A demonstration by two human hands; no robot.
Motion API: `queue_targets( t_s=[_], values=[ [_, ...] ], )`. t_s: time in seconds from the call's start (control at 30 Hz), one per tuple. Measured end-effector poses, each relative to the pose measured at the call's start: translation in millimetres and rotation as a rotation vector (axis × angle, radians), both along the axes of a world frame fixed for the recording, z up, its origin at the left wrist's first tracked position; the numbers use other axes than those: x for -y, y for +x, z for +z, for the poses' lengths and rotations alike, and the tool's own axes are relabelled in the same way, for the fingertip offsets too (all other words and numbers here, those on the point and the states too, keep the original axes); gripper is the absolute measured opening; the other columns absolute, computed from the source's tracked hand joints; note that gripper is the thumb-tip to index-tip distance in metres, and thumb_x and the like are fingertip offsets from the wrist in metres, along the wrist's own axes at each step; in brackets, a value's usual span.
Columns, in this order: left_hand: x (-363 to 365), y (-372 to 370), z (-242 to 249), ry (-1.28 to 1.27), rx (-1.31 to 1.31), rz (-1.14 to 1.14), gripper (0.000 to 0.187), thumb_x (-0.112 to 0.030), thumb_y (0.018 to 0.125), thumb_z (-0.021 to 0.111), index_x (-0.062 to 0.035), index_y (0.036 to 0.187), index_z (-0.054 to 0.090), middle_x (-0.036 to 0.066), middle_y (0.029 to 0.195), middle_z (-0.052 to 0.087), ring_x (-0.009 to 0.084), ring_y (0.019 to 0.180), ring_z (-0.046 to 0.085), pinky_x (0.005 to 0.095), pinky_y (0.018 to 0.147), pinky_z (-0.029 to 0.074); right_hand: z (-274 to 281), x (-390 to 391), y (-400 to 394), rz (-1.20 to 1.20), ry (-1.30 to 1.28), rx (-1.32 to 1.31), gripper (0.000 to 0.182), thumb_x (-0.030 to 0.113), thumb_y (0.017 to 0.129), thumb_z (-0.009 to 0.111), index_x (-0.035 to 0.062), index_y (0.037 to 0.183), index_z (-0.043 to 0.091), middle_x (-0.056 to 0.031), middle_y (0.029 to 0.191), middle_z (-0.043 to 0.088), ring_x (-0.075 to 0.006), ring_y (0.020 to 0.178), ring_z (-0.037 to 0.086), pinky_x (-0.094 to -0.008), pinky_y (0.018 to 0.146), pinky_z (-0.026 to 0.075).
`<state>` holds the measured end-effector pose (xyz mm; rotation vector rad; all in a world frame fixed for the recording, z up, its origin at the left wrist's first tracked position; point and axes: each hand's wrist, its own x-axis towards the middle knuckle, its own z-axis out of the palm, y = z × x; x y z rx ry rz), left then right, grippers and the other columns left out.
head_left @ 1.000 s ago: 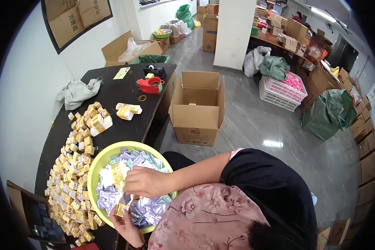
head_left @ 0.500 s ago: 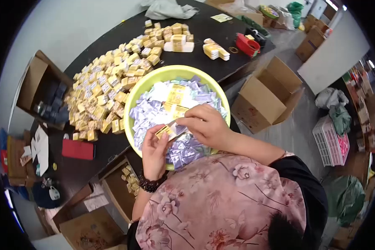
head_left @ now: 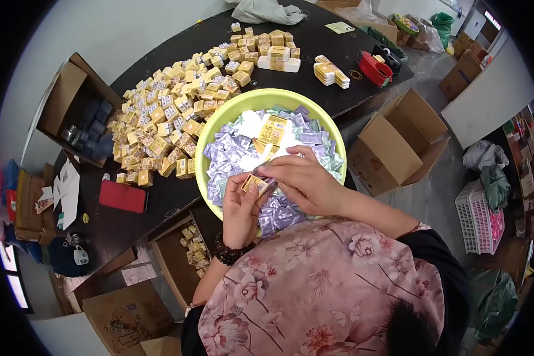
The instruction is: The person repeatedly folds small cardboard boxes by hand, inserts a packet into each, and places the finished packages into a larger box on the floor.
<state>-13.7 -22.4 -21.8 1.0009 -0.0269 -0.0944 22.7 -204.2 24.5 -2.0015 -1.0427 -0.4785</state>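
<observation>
My left hand is closed around a small yellow box, held over the near part of a lime-green basin. My right hand meets the box's upper right end, its thumb and forefinger pinched together. What lies in that pinch is too small and covered to make out. Many purple and pale green sachets fill the basin. On top of them rest flat yellow printed cartons and some bright white pieces, washed out by glare.
A large heap of small yellow boxes covers the black table beyond the basin's left. A red phone-like case lies at left. White-and-yellow stacks and a red tape dispenser sit at back right. An open cardboard box stands at right.
The whole view has shifted, so the table and basin appear farther right. My left hand still holds the yellow box; my right fingers have changed position slightly at its end.
</observation>
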Motion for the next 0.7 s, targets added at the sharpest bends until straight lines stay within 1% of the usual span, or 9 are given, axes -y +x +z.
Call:
queue_targets(
  t_s=[0.03, 0.13, 0.2, 0.27, 0.43, 0.53, 0.6, 0.63, 0.7],
  values=[
    [2, 0, 3, -0.191, -0.045, -0.059, 0.03, -0.015, 0.099, 0.051, -0.0027, 0.125, 0.044, 0.015, 0.125, 0.054, 0.0174, 0.113, 0.057, 0.0338, 0.099, 0.048, -4, 0, -1, 0.001, 0.0, 0.002, 0.031, -0.002, 0.074, 0.064, 0.0107, 0.103, 0.068, -0.0034, 0.105, 0.064, -0.0166, 0.099, 0.06, -0.0382, 0.088, 0.038],
    [1, 0, 7, -0.417, -0.216, -0.236, 0.038, -0.026, 0.103, 0.04, -0.0048, 0.134, 0.037, 0.015, 0.132, 0.05, 0.0225, 0.121, 0.053, 0.0432, 0.105, 0.044, -16, 3, 0, -0.094, 0.11, 0.072, 0.033, -0.003, 0.075, 0.064, 0.011, 0.104, 0.068, -0.0028, 0.106, 0.064, -0.0174, 0.102, 0.06, -0.0411, 0.096, 0.035],
    [-1, 0, 8, -0.397, -0.264, -0.311, 0.041, -0.028, 0.103, 0.038, -0.0049, 0.137, 0.035, 0.014, 0.132, 0.049, 0.0231, 0.121, 0.053, 0.0446, 0.104, 0.044, -15, 10, 0, 0.021, -0.1, 0.099, 0.028, 0.004, 0.079, 0.065, 0.0106, 0.106, 0.065, -0.0045, 0.109, 0.063, -0.0209, 0.105, 0.059, -0.0452, 0.101, 0.033],
    [-5, -1, 5, -0.377, -0.309, -0.389, 0.043, -0.029, 0.103, 0.037, -0.0051, 0.139, 0.033, 0.013, 0.133, 0.049, 0.0236, 0.122, 0.053, 0.046, 0.103, 0.045, -15, 9, -1, 0.064, -0.111, 0.116, 0.025, 0.007, 0.079, 0.067, 0.0111, 0.104, 0.065, -0.0045, 0.108, 0.062, -0.0223, 0.107, 0.057, -0.0462, 0.101, 0.033],
    [-17, -1, 0, -0.578, -0.286, -0.496, 0.048, -0.012, 0.095, 0.042, -0.0041, 0.14, 0.031, 0.015, 0.133, 0.049, 0.0297, 0.119, 0.054, 0.0441, 0.098, 0.049, -12, 0, -11, 0.104, -0.073, 0.124, 0.023, 0.017, 0.076, 0.074, 0.0124, 0.097, 0.066, -0.0044, 0.11, 0.06, -0.0232, 0.11, 0.055, -0.0464, 0.103, 0.033],
    [-12, 1, -8, -0.429, -0.215, -0.411, 0.043, -0.008, 0.093, 0.042, -0.0043, 0.135, 0.034, 0.014, 0.13, 0.05, 0.0336, 0.114, 0.058, 0.0434, 0.095, 0.051, -17, -7, -14, 0.022, 0.004, 0.074, 0.024, 0.011, 0.074, 0.076, 0.0117, 0.095, 0.066, -0.0041, 0.116, 0.059, -0.0247, 0.116, 0.055, -0.0462, 0.103, 0.035],
    [-5, -1, -1, -0.361, -0.215, -0.351, 0.039, -0.008, 0.093, 0.042, -0.0045, 0.131, 0.036, 0.014, 0.129, 0.05, 0.0344, 0.111, 0.059, 0.0433, 0.093, 0.052, -17, -10, -17, -0.046, 0.222, -0.191, 0.022, 0.009, 0.077, 0.075, 0.009, 0.096, 0.064, -0.0073, 0.123, 0.057, -0.0272, 0.113, 0.057, -0.0475, 0.102, 0.038],
    [-3, -2, 2, -0.293, -0.219, -0.29, 0.035, -0.008, 0.093, 0.041, -0.0046, 0.128, 0.038, 0.013, 0.128, 0.05, 0.0351, 0.109, 0.061, 0.0432, 0.092, 0.053, -19, -9, -18, -0.047, 0.222, -0.188, 0.022, 0.009, 0.077, 0.075, 0.009, 0.096, 0.064, -0.0073, 0.123, 0.057, -0.0272, 0.113, 0.057, -0.0475, 0.102, 0.038],
    [-2, -3, 1, -0.219, -0.225, -0.288, 0.031, -0.008, 0.093, 0.041, -0.0046, 0.124, 0.04, 0.016, 0.129, 0.049, 0.034, 0.113, 0.058, 0.0442, 0.094, 0.052, -22, -6, -18, 0.064, 0.137, -0.606, 0.022, 0.007, 0.08, 0.073, 0.0073, 0.098, 0.061, -0.0115, 0.126, 0.057, -0.0278, 0.11, 0.059, -0.0423, 0.099, 0.044]
  ],
)
